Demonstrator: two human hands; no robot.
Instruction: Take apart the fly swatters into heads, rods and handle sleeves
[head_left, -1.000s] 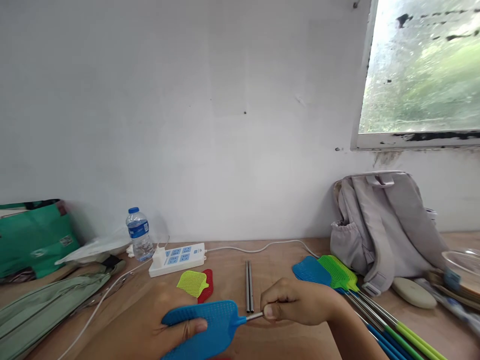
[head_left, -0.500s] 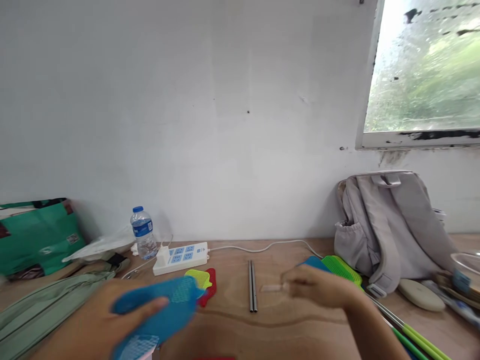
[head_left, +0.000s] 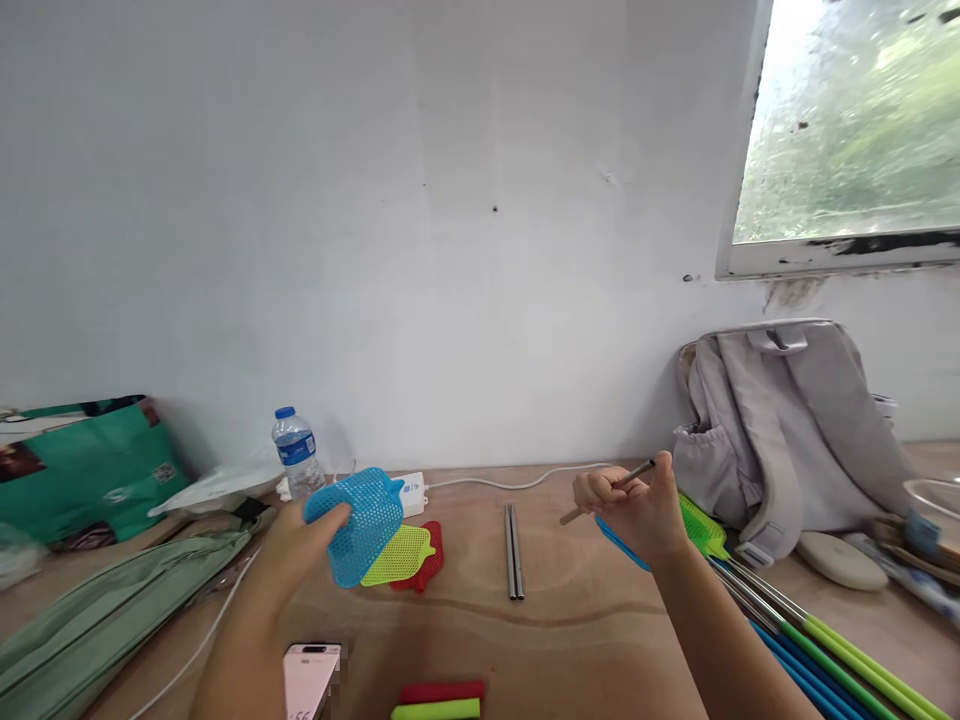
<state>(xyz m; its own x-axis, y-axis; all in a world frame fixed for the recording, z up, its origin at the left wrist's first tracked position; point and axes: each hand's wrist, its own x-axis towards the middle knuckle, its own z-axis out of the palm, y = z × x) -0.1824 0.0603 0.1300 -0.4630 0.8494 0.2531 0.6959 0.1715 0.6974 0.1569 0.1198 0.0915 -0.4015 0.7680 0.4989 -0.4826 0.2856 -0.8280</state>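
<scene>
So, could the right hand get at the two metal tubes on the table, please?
Probably yes: nothing stands between the right hand and the metal tubes, though it holds a thin rod.

On my feed I get two bare human hands, with bare wrists and forearms. The left forearm (head_left: 244,650) enters between seven and eight o'clock, uncovered from the picture's lower edge to the wrist, its outline soft with slight blur. The left hand (head_left: 300,550) has a smooth back and a rounded thumb tip; I can't make out its nails. The right forearm (head_left: 727,640) enters between four and five o'clock, also uncovered, slim at the wrist and broader toward the edge. The right hand (head_left: 628,505) has slender fingers, with finer detail too small for me to read.
</scene>
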